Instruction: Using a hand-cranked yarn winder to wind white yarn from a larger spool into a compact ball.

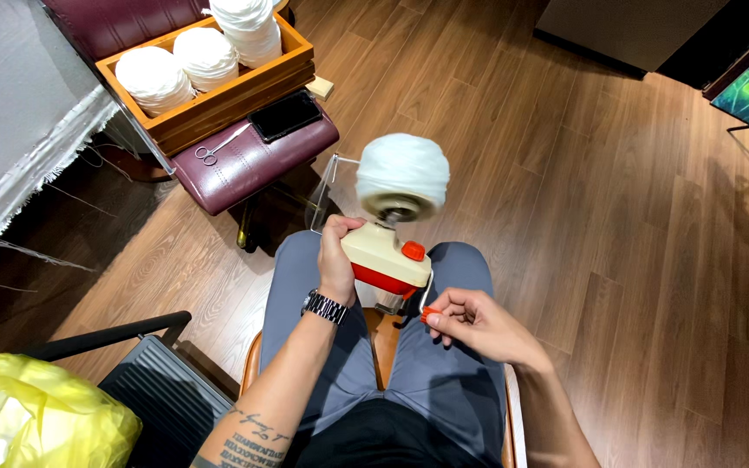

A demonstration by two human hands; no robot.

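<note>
A cream and red yarn winder (385,256) sits above my knees, topped by a fat ball of white yarn (403,174). My left hand (337,260), with a metal watch on the wrist, grips the winder's left side. My right hand (470,322) pinches the small orange crank handle (427,314) at the winder's lower right. I sit on a wooden seat in grey trousers.
A wooden tray (218,97) with three white yarn balls rests on a maroon stool (249,165), beside scissors (217,147) and a dark phone (285,114). White cloth (19,113) hangs at left. A yellow bag (36,420) lies at bottom left.
</note>
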